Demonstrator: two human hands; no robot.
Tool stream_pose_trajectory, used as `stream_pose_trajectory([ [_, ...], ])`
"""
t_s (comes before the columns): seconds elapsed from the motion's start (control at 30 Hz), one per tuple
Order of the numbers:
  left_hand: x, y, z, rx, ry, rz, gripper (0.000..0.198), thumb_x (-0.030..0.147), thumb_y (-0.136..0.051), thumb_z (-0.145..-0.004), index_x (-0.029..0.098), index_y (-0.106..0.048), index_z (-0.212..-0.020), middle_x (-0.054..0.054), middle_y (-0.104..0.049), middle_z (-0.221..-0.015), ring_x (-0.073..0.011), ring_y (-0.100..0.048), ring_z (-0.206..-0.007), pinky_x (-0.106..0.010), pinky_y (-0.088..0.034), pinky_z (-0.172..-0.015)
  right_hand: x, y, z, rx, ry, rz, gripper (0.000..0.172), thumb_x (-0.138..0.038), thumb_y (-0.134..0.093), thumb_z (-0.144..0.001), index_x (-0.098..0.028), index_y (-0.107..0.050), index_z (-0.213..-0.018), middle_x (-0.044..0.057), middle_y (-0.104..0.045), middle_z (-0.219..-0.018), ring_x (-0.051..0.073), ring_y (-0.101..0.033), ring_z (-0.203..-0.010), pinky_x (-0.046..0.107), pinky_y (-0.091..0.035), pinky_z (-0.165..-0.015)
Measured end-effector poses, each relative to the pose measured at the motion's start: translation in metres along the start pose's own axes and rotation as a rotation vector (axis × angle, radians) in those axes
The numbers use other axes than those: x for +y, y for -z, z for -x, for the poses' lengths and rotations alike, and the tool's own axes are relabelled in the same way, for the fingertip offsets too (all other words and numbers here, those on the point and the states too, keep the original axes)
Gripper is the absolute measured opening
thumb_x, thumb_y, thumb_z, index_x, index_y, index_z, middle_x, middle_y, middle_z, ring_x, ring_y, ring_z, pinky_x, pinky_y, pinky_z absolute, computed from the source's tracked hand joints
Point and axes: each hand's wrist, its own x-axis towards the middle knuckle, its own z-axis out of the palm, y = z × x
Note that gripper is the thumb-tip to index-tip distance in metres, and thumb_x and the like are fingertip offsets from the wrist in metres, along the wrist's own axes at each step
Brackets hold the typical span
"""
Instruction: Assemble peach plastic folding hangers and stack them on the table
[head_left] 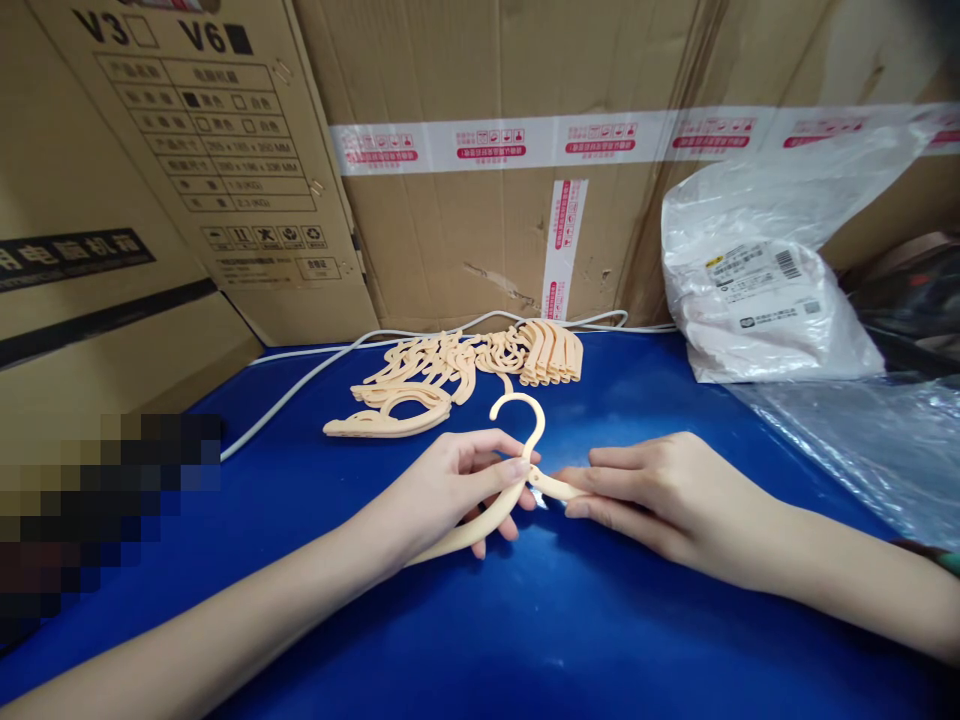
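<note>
A cream plastic folding clothes hanger (480, 528) is held between my two hands above the blue tabletop. My left hand (466, 480) grips it near the centre joint, thumb on top, with one arm of the hanger running under my wrist. Its hook (537, 412) points up and curls to the left. Fingers and thumb of my right hand (660, 490) pinch the other arm, a short stretch of which shows right of the joint; the rest is hidden by the hand. Beyond my hands lie several more cream hangers (386, 425), heaped on the left and lined up in a row (553, 350) on the right.
Cardboard boxes (450, 240) wall off the back and the left side. A white cable (289, 392) runs along the back of the blue surface (300, 640). At the right stand a white plastic package (765, 300) with a label and some clear plastic film (870, 450).
</note>
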Motion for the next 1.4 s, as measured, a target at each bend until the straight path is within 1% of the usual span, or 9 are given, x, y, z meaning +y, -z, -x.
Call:
stream_pose_trajectory([
  [0.2,0.000,-0.001,0.000,0.001,-0.004,0.003,0.031,0.039,-0.068,-0.078,0.016,-0.062,-0.097,-0.002,-0.066,-0.073,-0.0113,-0.061,-0.053,-0.015,-0.046,-0.036,0.000,0.000,-0.001,0.012,0.008,0.012,0.033,-0.033,-0.038,-0.100,-0.023,-0.067,-0.112,0.003,-0.068,-0.078,0.010,-0.063,-0.063,0.019,-0.040,-0.054],
  [0.53,0.000,-0.002,-0.001,-0.009,-0.011,-0.035,0.026,0.037,-0.064,-0.082,0.016,-0.061,-0.098,-0.002,-0.065,-0.074,-0.0108,-0.061,-0.054,-0.014,-0.046,-0.036,0.000,0.004,-0.002,0.002,-0.003,-0.012,0.033,-0.034,-0.039,-0.100,-0.024,-0.068,-0.112,0.003,-0.069,-0.079,0.011,-0.064,-0.063,0.019,-0.041,-0.054],
  [0.7,0.000,-0.003,-0.001,-0.014,-0.010,-0.045,0.028,0.040,-0.066,-0.080,0.016,-0.061,-0.095,-0.001,-0.065,-0.073,-0.0115,-0.061,-0.054,-0.015,-0.046,-0.036,0.002,0.004,-0.002,-0.017,-0.016,-0.062,0.032,-0.034,-0.040,-0.099,-0.024,-0.068,-0.111,0.002,-0.069,-0.082,0.011,-0.064,-0.066,0.020,-0.041,-0.057],
  [0.9,0.001,0.002,-0.001,-0.074,0.018,-0.076,0.026,0.039,-0.065,-0.080,0.016,-0.061,-0.094,-0.002,-0.066,-0.074,-0.0109,-0.061,-0.052,-0.015,-0.045,-0.037,0.007,0.002,-0.001,-0.035,0.040,-0.040,0.030,-0.034,-0.041,-0.099,-0.024,-0.065,-0.115,0.000,-0.062,-0.075,0.009,-0.056,-0.059,0.021,-0.035,-0.054],
  [1.0,0.000,0.004,-0.002,-0.124,0.024,-0.096,0.024,0.037,-0.062,-0.083,0.017,-0.061,-0.098,-0.002,-0.067,-0.076,-0.0105,-0.062,-0.054,-0.014,-0.046,-0.038,0.010,0.002,-0.001,0.012,0.096,0.051,0.029,-0.034,-0.041,-0.099,-0.021,-0.065,-0.110,0.000,-0.059,-0.074,0.011,-0.053,-0.063,0.025,-0.035,-0.059],
  [1.1,-0.001,0.006,-0.003,-0.135,0.029,-0.104,0.022,0.034,-0.060,-0.085,0.018,-0.062,-0.099,-0.001,-0.067,-0.076,-0.0099,-0.062,-0.054,-0.013,-0.047,-0.038,0.011,0.002,-0.002,0.065,0.114,0.116,0.028,-0.034,-0.043,-0.098,-0.018,-0.066,-0.100,0.003,-0.060,-0.078,0.015,-0.051,-0.070,0.029,-0.037,-0.066],
  [1.3,-0.002,0.006,-0.002,-0.160,0.016,-0.127,0.021,0.034,-0.059,-0.085,0.018,-0.062,-0.099,-0.001,-0.067,-0.077,-0.0092,-0.062,-0.053,-0.013,-0.046,-0.038,0.009,0.004,-0.001,0.226,0.168,0.257,0.023,-0.031,-0.046,-0.096,-0.018,-0.065,-0.101,0.013,-0.057,-0.113,0.023,-0.051,-0.097,0.037,-0.039,-0.081],
  [1.33,-0.002,0.006,-0.002,-0.159,0.016,-0.129,0.022,0.034,-0.060,-0.085,0.018,-0.062,-0.099,-0.001,-0.067,-0.077,-0.0093,-0.062,-0.053,-0.013,-0.046,-0.038,0.008,0.004,-0.001,0.257,0.177,0.292,0.021,-0.029,-0.047,-0.095,-0.017,-0.064,-0.101,0.013,-0.057,-0.112,0.023,-0.051,-0.096,0.037,-0.039,-0.080],
  [1.4,-0.002,0.006,-0.002,-0.150,0.016,-0.134,0.024,0.036,-0.061,-0.084,0.017,-0.062,-0.098,-0.002,-0.067,-0.077,-0.0097,-0.062,-0.054,-0.013,-0.047,-0.038,0.006,0.003,0.001,0.309,0.197,0.350,0.017,-0.025,-0.049,-0.094,-0.016,-0.063,-0.099,0.011,-0.060,-0.100,0.020,-0.051,-0.085,0.033,-0.038,-0.071],
])
